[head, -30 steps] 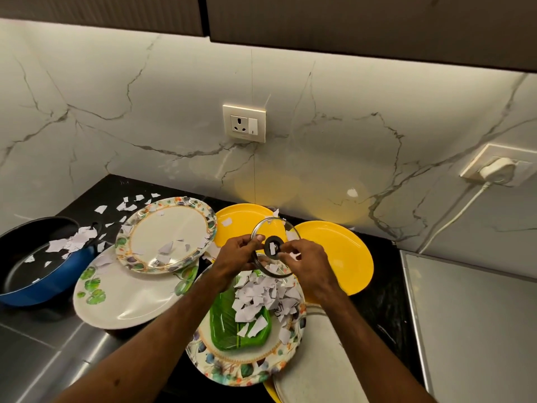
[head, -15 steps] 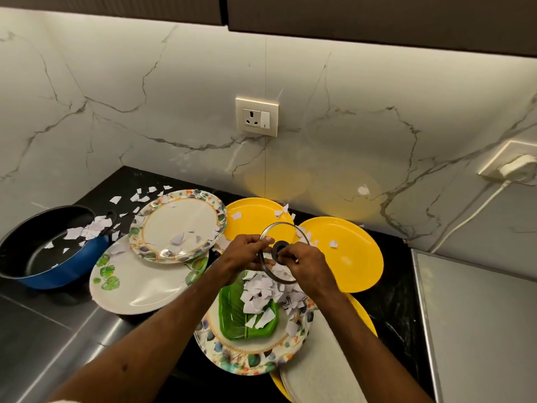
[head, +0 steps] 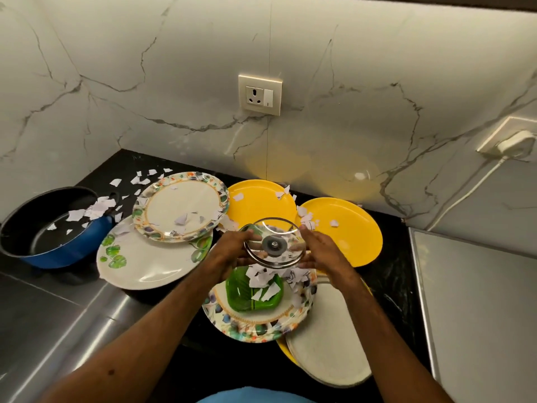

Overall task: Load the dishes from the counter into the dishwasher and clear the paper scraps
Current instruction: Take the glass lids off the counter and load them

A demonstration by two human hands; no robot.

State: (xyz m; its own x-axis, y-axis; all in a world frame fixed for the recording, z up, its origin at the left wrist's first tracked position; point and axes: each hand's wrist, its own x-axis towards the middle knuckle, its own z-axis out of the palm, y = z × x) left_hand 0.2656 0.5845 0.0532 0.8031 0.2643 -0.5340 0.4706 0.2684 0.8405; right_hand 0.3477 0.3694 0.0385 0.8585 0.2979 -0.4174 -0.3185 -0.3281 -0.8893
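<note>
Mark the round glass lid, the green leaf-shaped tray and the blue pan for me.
Round glass lid (head: 273, 244), head view, on its centre knob.
Green leaf-shaped tray (head: 241, 298), head view, on its bare left half.
Blue pan (head: 72, 254), head view, on its outer wall.

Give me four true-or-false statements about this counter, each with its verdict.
1. The left hand and right hand both hold the glass lid. True.
2. The blue pan has no paper scraps in it. False: scraps lie inside it.
3. A green dish sits on a floral plate below the lid. True.
4. The wall socket with the switch has a plug in it. False: it is empty; the plug sits in another socket farther right.
</note>
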